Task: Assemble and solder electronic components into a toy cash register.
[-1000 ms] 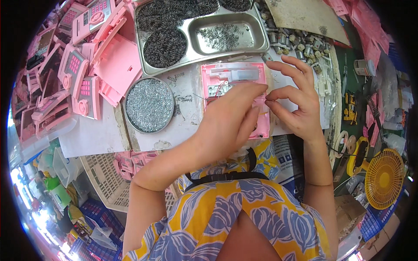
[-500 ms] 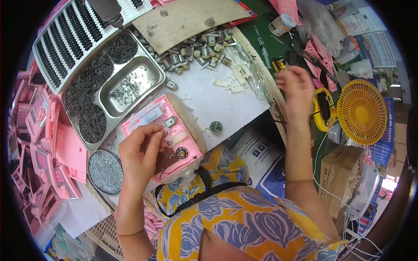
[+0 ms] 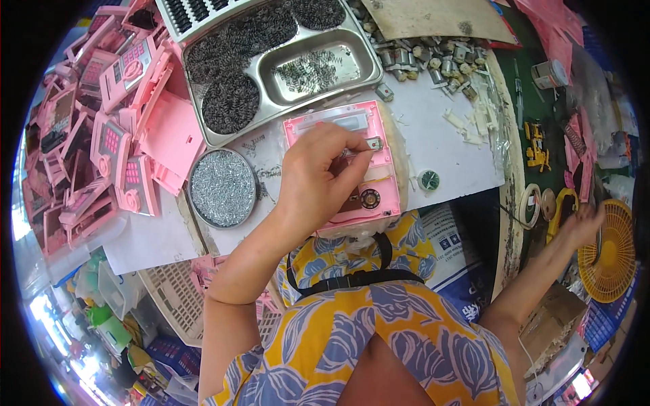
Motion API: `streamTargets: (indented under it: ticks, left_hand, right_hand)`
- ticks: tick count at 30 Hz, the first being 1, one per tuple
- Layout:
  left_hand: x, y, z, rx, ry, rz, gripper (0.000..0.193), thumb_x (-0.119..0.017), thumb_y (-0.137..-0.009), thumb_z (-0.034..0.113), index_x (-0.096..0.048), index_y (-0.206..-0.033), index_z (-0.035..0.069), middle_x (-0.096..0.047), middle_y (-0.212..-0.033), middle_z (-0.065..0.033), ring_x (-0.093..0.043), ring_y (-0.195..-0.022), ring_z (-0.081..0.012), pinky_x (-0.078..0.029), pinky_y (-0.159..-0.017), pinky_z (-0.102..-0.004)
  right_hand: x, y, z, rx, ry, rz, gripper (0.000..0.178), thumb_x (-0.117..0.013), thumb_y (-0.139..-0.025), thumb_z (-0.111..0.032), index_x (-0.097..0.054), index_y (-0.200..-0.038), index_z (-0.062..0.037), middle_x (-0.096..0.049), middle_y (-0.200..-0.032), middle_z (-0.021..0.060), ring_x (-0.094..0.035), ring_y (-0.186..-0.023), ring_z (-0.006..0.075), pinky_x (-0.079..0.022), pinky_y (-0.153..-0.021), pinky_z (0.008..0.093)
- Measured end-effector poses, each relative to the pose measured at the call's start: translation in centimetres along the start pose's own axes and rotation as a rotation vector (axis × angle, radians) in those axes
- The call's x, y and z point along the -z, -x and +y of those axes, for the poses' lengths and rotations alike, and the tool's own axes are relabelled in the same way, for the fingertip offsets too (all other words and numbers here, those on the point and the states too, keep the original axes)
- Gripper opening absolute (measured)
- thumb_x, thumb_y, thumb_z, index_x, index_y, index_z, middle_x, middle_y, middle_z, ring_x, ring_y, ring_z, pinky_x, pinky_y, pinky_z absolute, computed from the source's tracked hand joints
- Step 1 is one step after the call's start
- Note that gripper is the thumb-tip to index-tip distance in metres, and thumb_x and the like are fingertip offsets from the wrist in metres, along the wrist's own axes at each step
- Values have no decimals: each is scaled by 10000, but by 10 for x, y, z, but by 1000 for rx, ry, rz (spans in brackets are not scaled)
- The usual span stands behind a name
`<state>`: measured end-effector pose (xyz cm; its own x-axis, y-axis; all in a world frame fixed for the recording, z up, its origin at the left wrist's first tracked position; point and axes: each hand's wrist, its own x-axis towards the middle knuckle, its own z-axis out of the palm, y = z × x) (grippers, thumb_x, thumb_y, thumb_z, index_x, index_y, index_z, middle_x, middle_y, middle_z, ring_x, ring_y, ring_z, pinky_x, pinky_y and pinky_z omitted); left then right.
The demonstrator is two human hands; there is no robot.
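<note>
A pink plastic housing lies before me with a round dark speaker, thin wires and a small silvery motor-like part inside. Over it, my left hand is closed in a pinch, thumb and forefinger beside the motor-like part. What sits between those fingertips is too small to make out. Far to the right, my right hand reaches out next to a yellow round fan grille and a yellow holder. Its fingers are smeared, and whether they grip anything is unclear.
A steel tray of dark springs stands behind the housing. At left are a round dish of small metal pins and piled pink casings. Small motors and white plastic pieces lie at back right. A green round piece is near the edge.
My view has turned, so the bench appears shifted right. The right hand has gone from beside the small yellow part to the fan and yellow holder. My left hand stays pinched over the housing.
</note>
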<state>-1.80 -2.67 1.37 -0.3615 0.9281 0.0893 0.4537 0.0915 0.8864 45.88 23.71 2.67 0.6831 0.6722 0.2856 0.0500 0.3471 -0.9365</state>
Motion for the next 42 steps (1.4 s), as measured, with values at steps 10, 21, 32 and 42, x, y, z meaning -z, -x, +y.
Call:
streamTargets:
  ticks: [10, 21, 32, 42]
  left_hand:
    - [-31, -7, -17, -227, -403, 155, 127, -820, -694, 137, -733, -785, 128, -574, -1023, -28, -484, -1008, -264, -336, -897, -417]
    - [-32, -8, -18, -227, -457, 184, 140, -826, -671, 144, -735, -778, 133, -570, -997, -17, -488, -986, -262, -331, -879, -413]
    - [-33, -8, -20, -240, -440, 182, 127, -801, -675, 144, -715, -767, 127, -569, -978, -23, -488, -971, -269, -336, -863, -417]
    - [-31, -9, -18, -238, -457, 171, 114, -790, -687, 140, -707, -763, 120, -560, -986, -24, -488, -966, -274, -338, -860, -431]
  right_hand:
    - [-27, 243, -20, -190, -58, -1159, 255, -753, -837, -107, -568, -993, -26, -613, -871, 46, -516, -689, 64, -395, -645, 206]
    - [-43, 273, -24, -197, -65, -1359, 204, -730, -857, -33, -631, -1031, 9, -615, -835, 10, -471, -666, 34, -366, -617, 197]
    - [-48, 270, -25, 44, -10, -1467, 205, -754, -825, -47, -653, -998, -6, -583, -733, 6, -452, -584, 59, -328, -531, 230]
    - [-56, 258, -36, 120, -35, -1443, 217, -754, -806, -25, -656, -997, 2, -531, -694, 18, -421, -561, 90, -289, -505, 252]
